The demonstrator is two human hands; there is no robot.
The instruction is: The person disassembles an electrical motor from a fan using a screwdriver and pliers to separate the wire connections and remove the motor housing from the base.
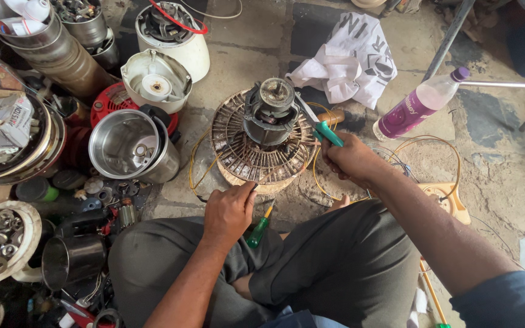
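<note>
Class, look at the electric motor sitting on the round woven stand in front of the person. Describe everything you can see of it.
The motor is a dark grey, grimy metal block with a round, rusty disc and short shaft on top. It stands upright in the middle of the round woven stand, which lies on the stone floor. The tip of a tool with green handles, held in the right hand, reaches its upper right side. Thin yellow wires loop near it. The left hand rests at the stand's near edge, not on the motor.

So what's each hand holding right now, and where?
Right hand holds the pliers by their teal handles; left hand grips the grille rim.
</note>
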